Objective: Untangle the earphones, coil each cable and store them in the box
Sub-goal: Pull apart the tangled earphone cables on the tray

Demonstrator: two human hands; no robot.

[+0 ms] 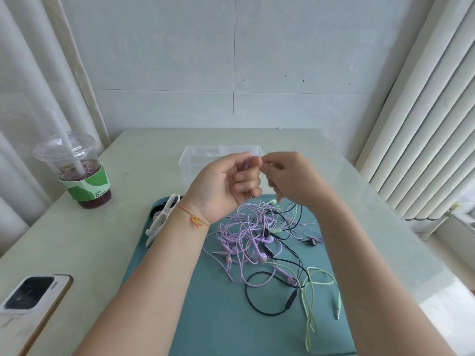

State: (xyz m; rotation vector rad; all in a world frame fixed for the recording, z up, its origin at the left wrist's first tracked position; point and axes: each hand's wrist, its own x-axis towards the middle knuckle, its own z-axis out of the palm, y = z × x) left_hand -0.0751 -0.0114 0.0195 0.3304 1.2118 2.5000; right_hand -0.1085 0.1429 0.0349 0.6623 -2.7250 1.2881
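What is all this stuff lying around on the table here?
tangle of earphones: several, purple, black and pale green, on the teal mat.
teal mat: one, under the tangle.
white earphones: count unclear, at the mat's left edge.
clear box: one, see-through, behind the hands.
drink cup: one, clear with green sleeve, dark drink, far left.
phone: one, white, near left corner.
table: one, pale green.
left hand: grips a purple cable, thread bracelet on wrist.
right hand: fingers at the same cable; blurred.
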